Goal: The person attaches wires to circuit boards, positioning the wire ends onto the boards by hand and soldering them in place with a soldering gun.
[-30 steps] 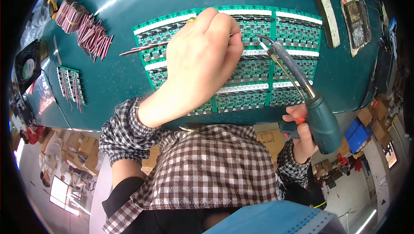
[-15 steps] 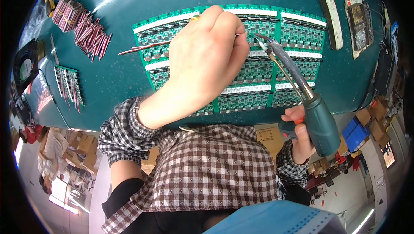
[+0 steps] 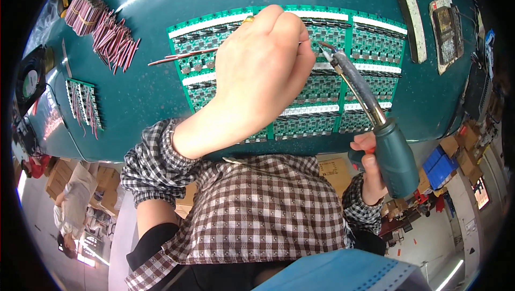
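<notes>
left hand (image 3: 257, 71): curled, fingers closed, resting over the green board panel (image 3: 354, 39); seems to pinch the thin red wire (image 3: 182, 56), though the contact is hidden under the fingers
right hand (image 3: 370, 165): clenched round the teal iron (image 3: 394, 157) handle, off the table's near edge
iron axis: long axis runs from handle at lower right up-left to the tip
iron tip (image 3: 323, 47): points up-left, sits just beside the left hand's knuckles, over the panel's middle columns
wire axis: near level, sticks out leftward from the left hand, past the panel's left edge
nearer hand: left hand is right at the work spot; right hand is well apart, reaching it only through the iron
panel: flat on the teal table (image 3: 145, 98), centre, partly covered by the left hand
spare wires (image 3: 107, 28): heap at far left, well apart
</notes>
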